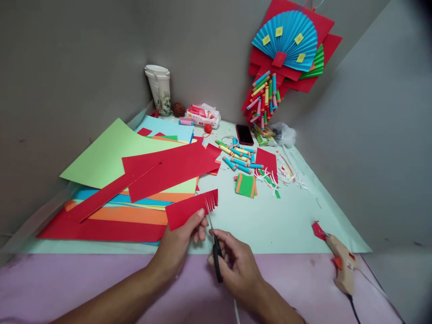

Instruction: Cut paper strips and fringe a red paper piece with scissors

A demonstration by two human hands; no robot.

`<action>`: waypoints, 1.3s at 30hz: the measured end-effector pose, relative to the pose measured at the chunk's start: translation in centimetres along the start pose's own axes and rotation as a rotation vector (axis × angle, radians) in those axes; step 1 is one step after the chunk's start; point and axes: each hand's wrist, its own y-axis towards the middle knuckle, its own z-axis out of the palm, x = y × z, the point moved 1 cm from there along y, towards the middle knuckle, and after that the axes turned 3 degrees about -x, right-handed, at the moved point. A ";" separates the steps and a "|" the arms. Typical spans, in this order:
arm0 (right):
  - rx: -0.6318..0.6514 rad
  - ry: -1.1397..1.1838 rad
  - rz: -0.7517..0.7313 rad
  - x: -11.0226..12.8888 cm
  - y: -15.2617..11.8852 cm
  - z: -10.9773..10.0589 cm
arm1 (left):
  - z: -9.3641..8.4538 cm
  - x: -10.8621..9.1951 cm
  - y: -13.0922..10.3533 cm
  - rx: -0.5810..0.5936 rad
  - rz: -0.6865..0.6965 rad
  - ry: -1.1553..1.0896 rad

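My left hand (182, 240) pinches a strip of red paper (185, 212) along its lower edge, thumb on top. Narrow slits run side by side into the paper's right end, like a fringe. In my right hand (236, 258) are scissors with black handles (217, 261), fingers wrapped around the loops. Their blades point up and lie at the slits, close to my left fingertips. A larger red sheet (168, 168) with a folded strip lies just beyond, on a stack of coloured paper (128, 215).
A hot glue gun (342, 265) lies at the right with its cord. Rolled paper tubes (239, 157), white paper shreds (270, 177), green squares (245, 185) and a phone (245, 134) lie farther back. A white cup (159, 90) stands by the wall; a fan decoration (286, 40) hangs there.
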 end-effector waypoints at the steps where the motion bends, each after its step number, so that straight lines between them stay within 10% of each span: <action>1: 0.000 0.002 0.004 0.0 0.0 0.0 | 0.0 0.0 0.0 0.001 -0.002 0.001; 39: 0.049 -0.146 -0.125 0.1 0.1 -1.0 | -0.4 -2.0 -0.1 -0.131 0.052 -0.008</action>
